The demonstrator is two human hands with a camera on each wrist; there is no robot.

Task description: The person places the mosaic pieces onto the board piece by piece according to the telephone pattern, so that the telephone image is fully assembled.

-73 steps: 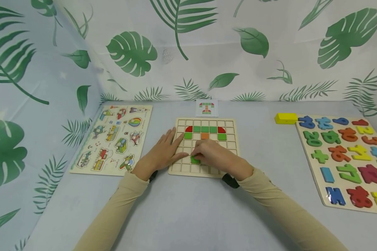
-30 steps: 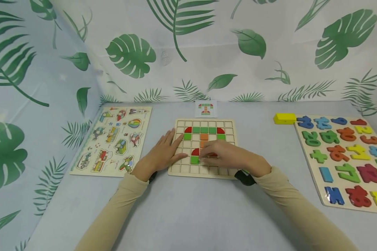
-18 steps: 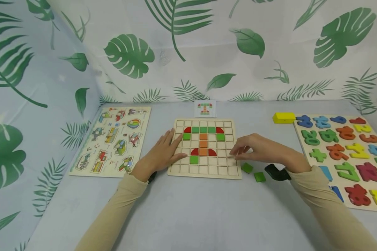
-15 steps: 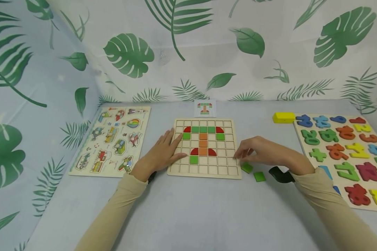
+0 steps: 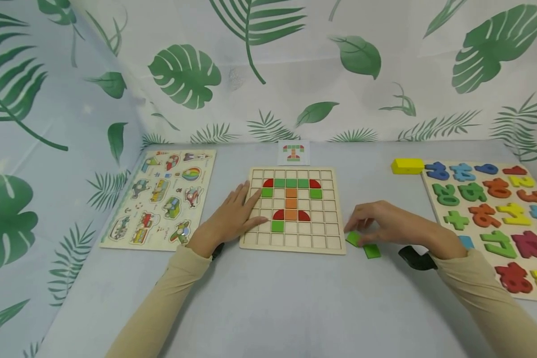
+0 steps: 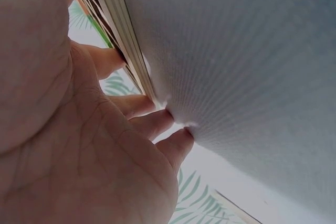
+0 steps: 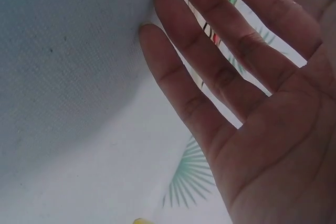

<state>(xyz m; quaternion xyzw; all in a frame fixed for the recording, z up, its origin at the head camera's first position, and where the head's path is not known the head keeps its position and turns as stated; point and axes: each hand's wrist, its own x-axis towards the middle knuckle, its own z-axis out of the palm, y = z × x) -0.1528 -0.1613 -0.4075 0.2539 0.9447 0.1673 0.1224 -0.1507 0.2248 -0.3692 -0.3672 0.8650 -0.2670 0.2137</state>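
Observation:
A wooden grid board (image 5: 326,242) lies in the middle of the table in the head view. Set into it are red quarter-round pieces (image 5: 304,215), green square tiles (image 5: 277,226) and orange squares (image 5: 291,204). My left hand (image 5: 228,219) rests flat at the board's left edge, its thumb and index finger over the grid. Beyond the right edge, my right hand (image 5: 385,223) is over two loose green tiles (image 5: 372,251), thumb touching the nearer part of one. In the right wrist view its fingers (image 7: 173,72) look fairly straight and apart; the tiles do not show there.
A card (image 5: 294,152) with a coloured pattern lies behind the board. To the left is a vehicle picture puzzle (image 5: 197,211). At the right a number puzzle (image 5: 447,258) lies partly under the right forearm, with a yellow block (image 5: 407,166) at its corner.
My right hand has left the grid and moved right, down onto the loose green tiles. Red and orange pieces it had covered now show on the board. My left hand stays put.

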